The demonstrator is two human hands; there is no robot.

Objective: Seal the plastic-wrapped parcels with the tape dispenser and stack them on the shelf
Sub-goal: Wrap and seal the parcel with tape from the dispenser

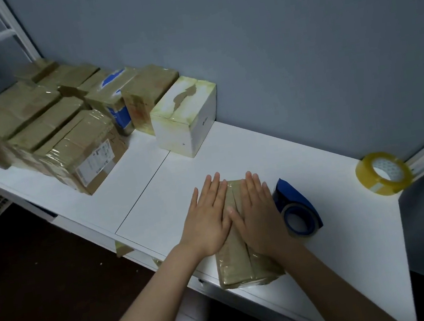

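Both hands lie flat on 1 tape-wrapped brown parcel at the near edge of the white surface. The left hand and right hand rest side by side, thumbs touching over the parcel's middle. The fingers of each are straight and slightly spread, pressing down and gripping nothing. The parcel's near end sticks out from under the wrists. Just right of the right hand, a blue tape dispenser sits on the surface, close to the parcel. A yellowish roll of tape stands tilted near the surface's far right corner, well apart. To the left along the wall, a white box stands beside a crowded group of wrapped brown parcels.
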